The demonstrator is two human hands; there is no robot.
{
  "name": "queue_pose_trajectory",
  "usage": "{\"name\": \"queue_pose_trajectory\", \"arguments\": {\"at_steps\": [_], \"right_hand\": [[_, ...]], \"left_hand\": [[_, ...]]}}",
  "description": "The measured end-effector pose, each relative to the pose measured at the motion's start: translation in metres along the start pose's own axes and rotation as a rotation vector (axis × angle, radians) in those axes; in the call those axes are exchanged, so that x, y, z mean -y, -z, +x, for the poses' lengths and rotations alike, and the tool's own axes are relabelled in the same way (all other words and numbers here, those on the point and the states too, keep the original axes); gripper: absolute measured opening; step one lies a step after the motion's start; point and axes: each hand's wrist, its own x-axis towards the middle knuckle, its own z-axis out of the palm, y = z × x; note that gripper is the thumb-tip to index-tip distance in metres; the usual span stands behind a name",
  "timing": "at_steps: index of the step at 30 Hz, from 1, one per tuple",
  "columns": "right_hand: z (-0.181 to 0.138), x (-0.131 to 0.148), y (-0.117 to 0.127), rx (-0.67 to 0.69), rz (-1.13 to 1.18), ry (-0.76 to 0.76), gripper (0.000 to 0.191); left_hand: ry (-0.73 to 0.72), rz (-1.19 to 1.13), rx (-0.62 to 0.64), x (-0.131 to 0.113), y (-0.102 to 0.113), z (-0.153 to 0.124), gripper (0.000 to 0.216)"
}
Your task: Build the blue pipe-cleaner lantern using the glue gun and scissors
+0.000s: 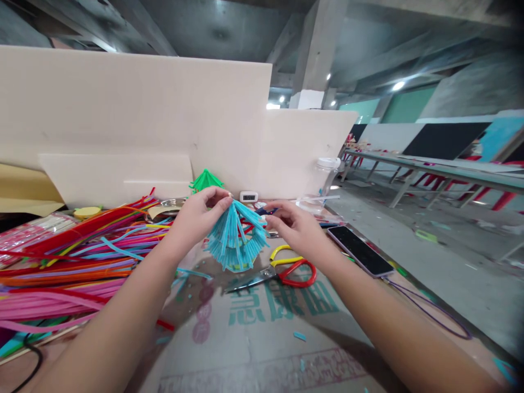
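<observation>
My left hand [199, 214] pinches the top of a blue pipe-cleaner tree [234, 238] and holds it above the table. Its strands fan down and outward. My right hand [291, 225] is at the tree's right side, fingers curled and touching the outer blue strands. A finished green tree [205, 179] stands behind, by the beige board. Red-handled scissors [278, 274] lie on the table just below the blue tree.
A heap of coloured pipe cleaners [73, 256] covers the table's left side. A phone [360, 250] with a purple cable lies at the right edge. A clear jar [326, 173] and small white clock [248, 196] stand at the back. Beige boards [135, 114] wall the far side.
</observation>
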Motion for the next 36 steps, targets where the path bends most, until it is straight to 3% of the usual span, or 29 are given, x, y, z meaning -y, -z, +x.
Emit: {"name": "queue_pose_trajectory", "arguments": {"at_steps": [9, 14, 23, 28, 36], "right_hand": [[0.000, -0.006, -0.003, -0.013, -0.014, 0.019, 0.010], [0.000, -0.005, -0.002, -0.015, -0.151, 0.092, 0.010], [-0.003, -0.001, -0.005, -0.030, -0.185, 0.115, 0.029], [-0.003, -0.003, -0.010, -0.002, -0.139, 0.123, 0.016], [-0.004, 0.000, -0.011, 0.014, -0.145, 0.122, 0.016]], "left_hand": [[-0.060, 0.021, 0.158, -0.001, 0.004, -0.003, 0.042], [-0.073, 0.083, 0.253, -0.004, 0.002, -0.007, 0.055], [-0.108, 0.130, 0.167, -0.003, -0.011, -0.006, 0.051], [-0.108, 0.147, 0.126, -0.003, -0.014, -0.006, 0.044], [-0.108, 0.131, 0.162, -0.006, -0.010, -0.006, 0.042]]}}
